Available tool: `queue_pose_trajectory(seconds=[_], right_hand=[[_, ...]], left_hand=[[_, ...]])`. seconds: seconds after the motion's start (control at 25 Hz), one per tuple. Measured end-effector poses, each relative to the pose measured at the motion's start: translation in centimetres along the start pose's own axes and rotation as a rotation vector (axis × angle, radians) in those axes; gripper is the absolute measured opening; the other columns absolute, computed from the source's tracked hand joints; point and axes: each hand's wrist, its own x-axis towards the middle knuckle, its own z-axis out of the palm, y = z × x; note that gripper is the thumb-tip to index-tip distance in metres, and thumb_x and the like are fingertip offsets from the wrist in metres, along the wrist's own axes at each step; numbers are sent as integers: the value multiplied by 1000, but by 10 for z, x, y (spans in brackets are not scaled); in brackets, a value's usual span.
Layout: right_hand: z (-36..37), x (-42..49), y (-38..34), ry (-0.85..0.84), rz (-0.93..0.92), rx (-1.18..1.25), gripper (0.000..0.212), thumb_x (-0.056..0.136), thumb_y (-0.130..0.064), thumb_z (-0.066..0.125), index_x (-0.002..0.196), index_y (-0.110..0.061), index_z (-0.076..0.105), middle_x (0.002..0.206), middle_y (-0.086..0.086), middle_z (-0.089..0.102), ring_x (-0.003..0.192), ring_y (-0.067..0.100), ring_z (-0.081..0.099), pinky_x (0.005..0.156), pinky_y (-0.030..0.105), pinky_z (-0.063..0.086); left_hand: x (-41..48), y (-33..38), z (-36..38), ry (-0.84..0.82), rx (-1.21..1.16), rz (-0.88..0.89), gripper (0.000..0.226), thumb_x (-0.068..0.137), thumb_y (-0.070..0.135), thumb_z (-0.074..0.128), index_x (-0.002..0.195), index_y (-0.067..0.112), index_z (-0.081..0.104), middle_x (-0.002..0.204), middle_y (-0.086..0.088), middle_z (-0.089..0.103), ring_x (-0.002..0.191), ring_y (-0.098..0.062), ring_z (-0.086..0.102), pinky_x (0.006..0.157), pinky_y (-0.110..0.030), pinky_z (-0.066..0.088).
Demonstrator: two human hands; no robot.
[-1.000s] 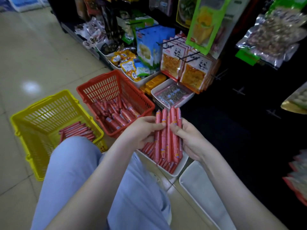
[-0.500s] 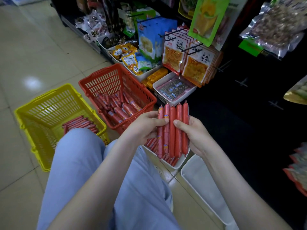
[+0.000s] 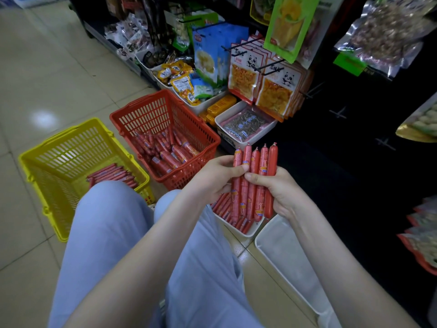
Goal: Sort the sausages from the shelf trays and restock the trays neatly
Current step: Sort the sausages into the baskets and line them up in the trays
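Head view: gripping five sausages upright, side by side, left hand and right hand both curled round them. Just below hands, part-filled white tray. Left of left hand, red basket, then yellow basket.

Sausage tray: mostly hidden behind the bundle of sausages.
White tray: right side covered by the forearm.
Packets at right edge: blurred, cut off.
Sausage labels: too small to read.
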Motion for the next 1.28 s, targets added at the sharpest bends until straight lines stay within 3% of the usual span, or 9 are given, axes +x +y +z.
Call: queue_pose_trajectory(seconds=[0.12, 0.24, 0.52, 0.72, 0.88, 1.0, 1.08, 1.2, 1.28], right_hand=[[-5, 4, -2, 13, 17, 10, 23, 78, 6, 67, 98, -5, 67, 88, 14, 72, 81, 28, 71, 72, 39, 59], [-5, 14, 1, 45, 37, 50, 25, 78, 5, 68, 101, -3, 66, 93, 17, 71, 85, 31, 70, 76, 43, 58], [5, 74, 16, 122, 120, 121, 27, 79, 4, 68, 106, -1, 65, 89, 15, 70, 79, 28, 70, 64, 39, 58], [12, 174, 63, 215, 242, 139, 22, 80, 3, 67, 101, -2, 67, 90, 16, 69, 82, 29, 68, 82, 48, 55], [4, 233, 124, 292, 325, 210, 22, 80, 2, 67, 101, -3, 67, 80, 12, 70, 72, 25, 70, 81, 47, 55], [-7, 282, 199, 371, 426, 225, 14, 82, 3, 65, 92, -6, 67, 80, 12, 70, 73, 26, 68, 77, 43, 56], [-13, 299, 241, 434, 505, 212, 19, 82, 3, 64, 100, -2, 66, 92, 18, 69, 82, 31, 68, 74, 41, 56], [-28, 317, 293, 483, 521, 104, 29, 83, 4, 61, 110, -5, 63, 94, 16, 70, 82, 30, 69, 65, 35, 56], [-36, 322, 313, 472, 452, -131, 46, 80, 2, 64, 123, -11, 55, 103, 10, 70, 92, 27, 69, 73, 35, 57]], left_hand=[[5, 2, 2, -5, 2, -2, 22, 93, 4, 58, 114, 1, 60, 70, -3, 61, 36, -1, 51, 34, -12, 38], [23, 6, -6, 45, 111, 0, 20, 86, 9, 69, 105, 4, 65, 84, -7, 69, 62, -13, 66, 61, -24, 58], [87, 13, -37, 209, 429, -1, 32, 76, 22, 81, 90, 11, 54, 95, -15, 66, 86, -29, 68, 77, -43, 59], [177, -10, -94, 156, 432, -53, 19, 80, 14, 76, 81, 13, 57, 87, -11, 61, 81, -24, 61, 81, -43, 55], [234, -67, -132, 88, 459, -68, 18, 81, 1, 67, 95, 14, 64, 89, -4, 66, 87, -19, 62, 91, -41, 51], [280, -136, -155, 208, 720, -37, 22, 82, 11, 65, 104, 14, 66, 103, -4, 70, 99, -19, 64, 85, -24, 46], [299, -176, -157, 240, 893, -17, 26, 87, 15, 57, 113, 12, 61, 113, -9, 67, 105, -25, 61, 86, -28, 45], [323, -225, -165, 126, 1133, -43, 42, 96, 17, 42, 139, 13, 40, 138, -12, 46, 123, -30, 49, 102, -37, 39], [332, -247, -174, -66, 1353, -62, 54, 101, 17, 34, 152, 17, 16, 157, -9, 17, 142, -28, 24, 114, -37, 26]])
